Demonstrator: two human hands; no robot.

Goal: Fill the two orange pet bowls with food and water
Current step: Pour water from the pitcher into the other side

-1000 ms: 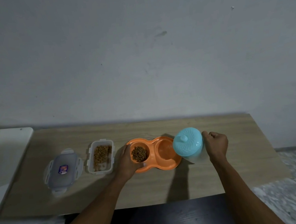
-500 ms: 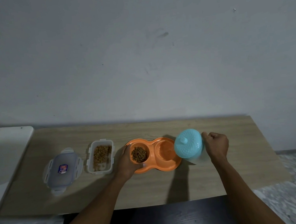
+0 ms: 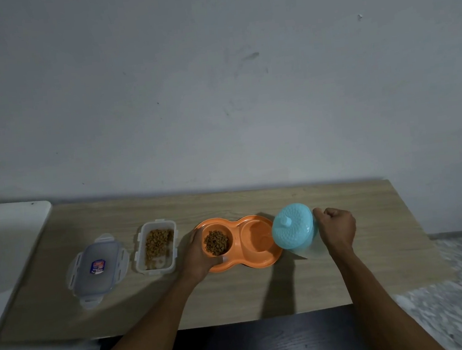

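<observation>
An orange double pet bowl (image 3: 267, 259) sits mid-table. Its left well holds brown kibble (image 3: 216, 242); its right well (image 3: 256, 236) looks wet, though I cannot tell how much water is in it. My left hand (image 3: 196, 254) grips the bowl's left rim. My right hand (image 3: 335, 228) is closed on the handle of a jug with a turquoise lid (image 3: 294, 231), which is tilted toward the right well and overlaps its right edge.
An open clear container of kibble (image 3: 155, 248) stands left of the bowl, and its lid (image 3: 96, 270) lies further left. A white surface (image 3: 8, 241) adjoins the wooden table (image 3: 236, 294) on the left. The wall runs behind; patterned floor lies to the right.
The jug has shifted slightly in my right hand above the right well. My left hand has stayed on the bowl's rim.
</observation>
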